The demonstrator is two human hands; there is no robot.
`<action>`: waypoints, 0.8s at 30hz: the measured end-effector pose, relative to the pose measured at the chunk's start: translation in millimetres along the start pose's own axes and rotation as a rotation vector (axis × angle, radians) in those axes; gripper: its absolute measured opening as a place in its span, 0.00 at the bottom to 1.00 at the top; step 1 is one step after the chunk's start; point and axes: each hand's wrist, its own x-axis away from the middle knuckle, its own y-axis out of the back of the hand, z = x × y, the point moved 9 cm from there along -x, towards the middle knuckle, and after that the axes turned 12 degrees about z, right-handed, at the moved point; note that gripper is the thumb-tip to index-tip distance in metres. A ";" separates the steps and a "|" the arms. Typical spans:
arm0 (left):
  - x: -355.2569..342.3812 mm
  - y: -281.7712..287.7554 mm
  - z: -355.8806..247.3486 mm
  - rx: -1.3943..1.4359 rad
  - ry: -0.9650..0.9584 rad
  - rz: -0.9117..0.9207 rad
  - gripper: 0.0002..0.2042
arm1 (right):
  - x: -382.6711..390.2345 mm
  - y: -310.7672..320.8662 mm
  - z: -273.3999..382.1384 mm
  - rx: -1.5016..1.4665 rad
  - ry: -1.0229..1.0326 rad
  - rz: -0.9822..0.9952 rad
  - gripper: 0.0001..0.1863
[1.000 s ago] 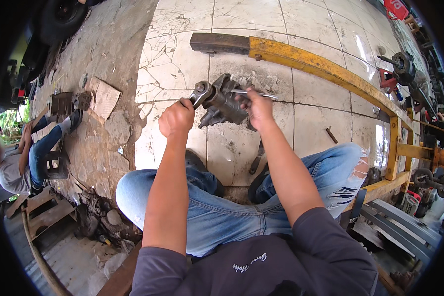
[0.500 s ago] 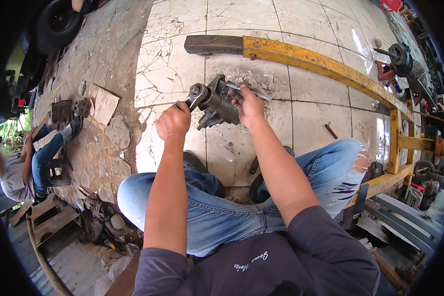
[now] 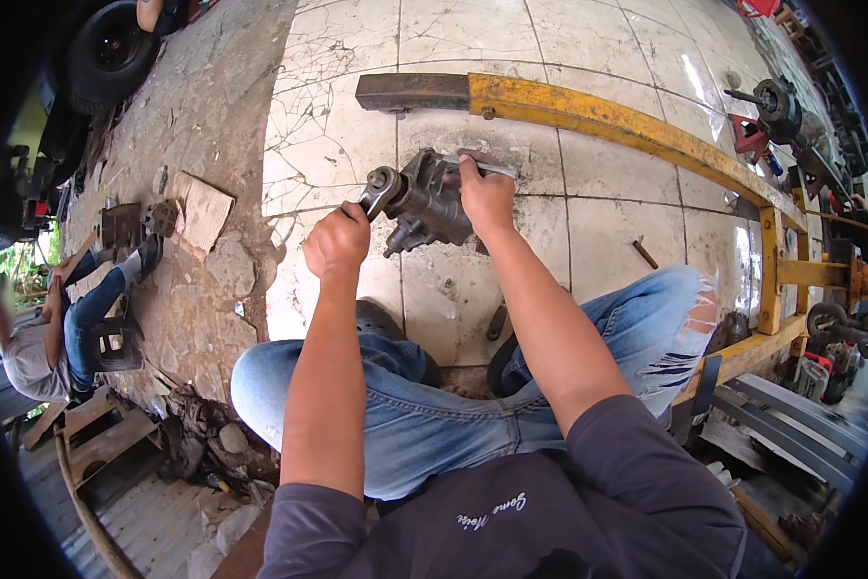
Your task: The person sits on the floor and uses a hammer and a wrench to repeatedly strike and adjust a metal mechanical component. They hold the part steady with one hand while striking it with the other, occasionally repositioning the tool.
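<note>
Above the tiled floor, my left hand [image 3: 335,241] is closed round a ring-ended steel wrench [image 3: 379,193], its ring around the bolt end of a greasy, dark metal housing with a cylindrical body [image 3: 424,205]. My right hand [image 3: 484,193] grips a silver bar tool [image 3: 499,169] at the housing's upper right side, the thumb lying over the bar. Some of the right fingers are hidden behind the tool and housing. My feet and bent knees are below the housing.
A yellow steel frame [image 3: 578,111] runs across the top and down the right. A small metal bar [image 3: 645,254] lies on the tiles. At left are a seated co-worker [image 3: 43,343], cardboard [image 3: 202,214], metal parts and a tyre [image 3: 106,53]. Assorted parts crowd the right edge.
My right hand has moved up and slightly left, with the silver tool now less steeply angled. My left hand and the wrench have shifted slightly left in the view.
</note>
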 end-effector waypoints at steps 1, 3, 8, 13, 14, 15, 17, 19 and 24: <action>-0.6 -0.2 1.0 -0.004 0.003 -0.002 0.28 | -1.7 -3.1 -5.1 0.000 0.015 0.035 0.10; 2.6 2.3 -1.6 0.004 -0.004 -0.007 0.28 | 4.9 -3.1 -17.0 0.055 -0.080 0.086 0.11; 2.6 1.8 -0.9 0.012 -0.001 -0.011 0.28 | 1.1 -9.1 -7.9 0.121 0.033 0.102 0.12; 1.9 0.3 -1.3 0.011 0.003 0.014 0.27 | -1.1 4.8 -0.9 0.342 0.039 0.095 0.12; 2.6 0.8 -2.8 0.021 -0.002 0.008 0.27 | -9.6 8.1 6.5 0.348 0.063 0.066 0.12; 3.8 3.0 -1.7 0.025 -0.004 -0.001 0.27 | -18.5 7.1 13.8 0.347 0.085 0.039 0.12; 4.4 3.9 -0.3 0.035 -0.004 0.015 0.28 | -19.8 6.2 17.7 0.279 0.074 -0.020 0.11; 3.3 1.5 0.1 0.044 0.000 0.066 0.29 | -9.2 -1.6 6.3 0.167 -0.047 0.019 0.10; 2.8 3.8 -1.2 0.045 -0.026 -0.025 0.27 | -0.2 0.3 8.4 0.366 0.045 0.000 0.11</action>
